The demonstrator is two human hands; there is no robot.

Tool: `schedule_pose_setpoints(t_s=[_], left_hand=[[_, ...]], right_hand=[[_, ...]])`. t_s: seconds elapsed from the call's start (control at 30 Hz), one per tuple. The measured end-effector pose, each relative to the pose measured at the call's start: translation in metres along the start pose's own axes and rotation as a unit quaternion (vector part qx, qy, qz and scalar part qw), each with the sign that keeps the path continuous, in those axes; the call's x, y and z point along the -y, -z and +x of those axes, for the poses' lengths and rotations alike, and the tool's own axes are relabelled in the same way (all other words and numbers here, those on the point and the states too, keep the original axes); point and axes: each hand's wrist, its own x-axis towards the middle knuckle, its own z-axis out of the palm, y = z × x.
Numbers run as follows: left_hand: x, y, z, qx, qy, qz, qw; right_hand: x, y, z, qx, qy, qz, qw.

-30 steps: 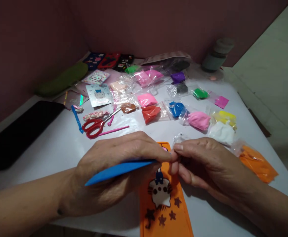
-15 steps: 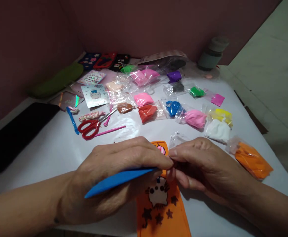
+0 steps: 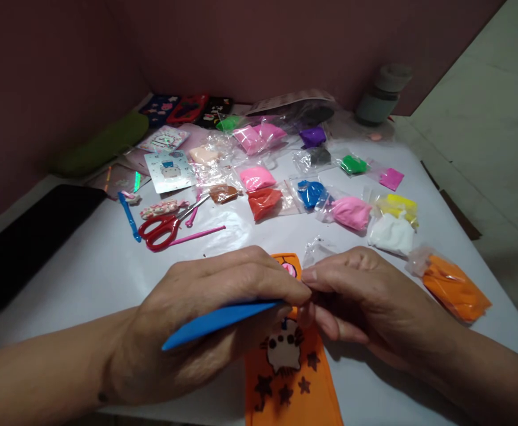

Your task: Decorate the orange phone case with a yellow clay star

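Observation:
My left hand (image 3: pixel 214 302) is closed around a flat blue modelling tool (image 3: pixel 214 325), its pointed end sticking out toward the lower left. Close beside it, my right hand (image 3: pixel 365 302) has thumb and fingers pinched together, meeting the left fingertips. Whatever lies between the fingertips is too small or hidden to make out. Both hands hover over an orange decorated panel (image 3: pixel 294 396), which carries a white cat figure (image 3: pixel 284 353) with a dark outline, several dark stars (image 3: pixel 285 393) and a pink round shape (image 3: pixel 289 270) at its far end. The hands cover the panel's middle.
Small bags of coloured clay, such as red (image 3: pixel 263 204), blue (image 3: pixel 311 194), white (image 3: pixel 392 235) and orange (image 3: pixel 456 288), spread across the white table. Red-handled scissors (image 3: pixel 161 232) lie left beside pink sticks (image 3: pixel 199 234). A black phone-like slab (image 3: pixel 32 242) and a jar (image 3: pixel 380 97) stand farther out.
The blue tool's pointed end has shifted slightly right and up as its angle changed in my left hand. Both hands otherwise stay almost in place.

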Motion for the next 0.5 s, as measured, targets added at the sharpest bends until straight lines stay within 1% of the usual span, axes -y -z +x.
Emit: schedule_pose_setpoints(t_s=[0.2,0.3,0.43,0.5], left_hand=[[-0.0016,-0.0008,-0.0017,-0.007,0.014,-0.01,1.0],[-0.0028,-0.0009,-0.0002,-0.01,0.004,-0.009,1.0],[-0.0037,-0.002,0.0006,-0.032,-0.004,-0.009,0.999],[-0.0039,-0.0017,0.0006,-0.029,-0.003,-0.008,1.0]], right_hand=[[0.0002,-0.0011,-0.0033,-0.008,-0.014,-0.009,1.0],[0.0009,-0.0018,-0.0029,-0.011,-0.012,-0.004,1.0],[0.0013,-0.0017,-0.0021,-0.005,-0.002,-0.003,1.0],[0.0013,-0.0016,-0.0026,-0.002,0.0,-0.002,1.0]])
